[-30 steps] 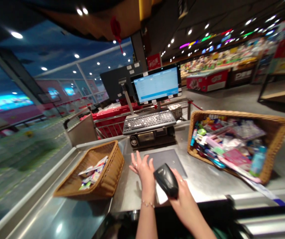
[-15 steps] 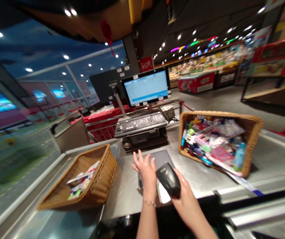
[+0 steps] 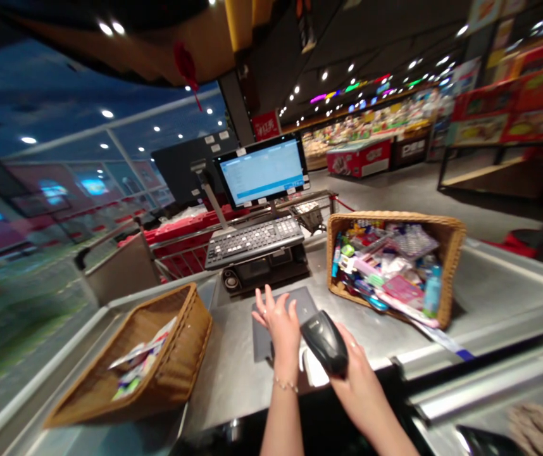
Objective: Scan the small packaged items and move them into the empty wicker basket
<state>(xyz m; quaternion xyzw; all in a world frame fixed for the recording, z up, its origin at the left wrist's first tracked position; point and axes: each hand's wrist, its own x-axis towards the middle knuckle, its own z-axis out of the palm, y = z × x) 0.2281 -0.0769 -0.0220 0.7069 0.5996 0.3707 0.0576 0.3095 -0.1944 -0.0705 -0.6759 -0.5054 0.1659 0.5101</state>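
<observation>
Counter point(image 3: 233, 373) shifted left; fingers point(image 3: 343, 339) of right hand point(image 3: 357, 392) clamped on barcode scanner point(image 3: 323, 343); fingers point(image 3: 268, 304) of left hand point(image 3: 278, 332) spread, empty

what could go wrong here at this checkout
The handheld barcode scanner is gripped in the right hand above a steel counter, so a slip could drop and damage it. The wicker basket looks tilted and heaped with small packets, which might slide out. A long strip trailing over its rim could snag.
</observation>
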